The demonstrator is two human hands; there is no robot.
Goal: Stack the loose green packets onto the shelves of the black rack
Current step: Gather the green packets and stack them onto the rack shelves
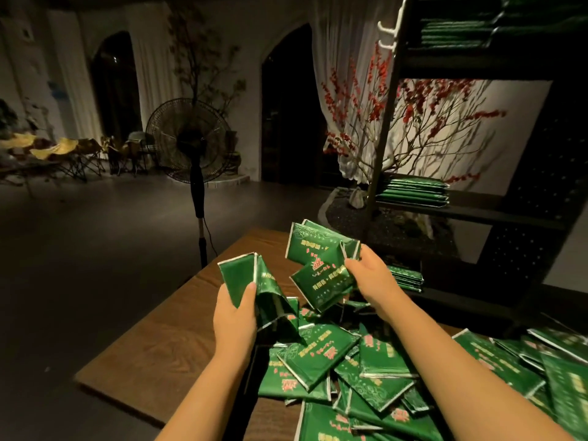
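A heap of loose green packets point(366, 374) with gold and red print covers the near right part of a wooden table point(165, 338). My left hand point(234, 316) grips a few green packets point(251, 281) lifted above the heap. My right hand point(370, 275) holds a small bunch of green packets point(321, 268) just above the pile. The black rack point(525, 205) stands to the right. Flat stacks of green packets lie on its top shelf point(458, 33), its middle shelf point(413, 194) and its low shelf point(407, 276).
A black standing fan point(191, 144) stands beyond the table's far left corner. A tree with red blossoms point(397, 122) rises behind the rack. Folding chairs point(73, 154) line the far left wall. Dark open floor lies left of the table.
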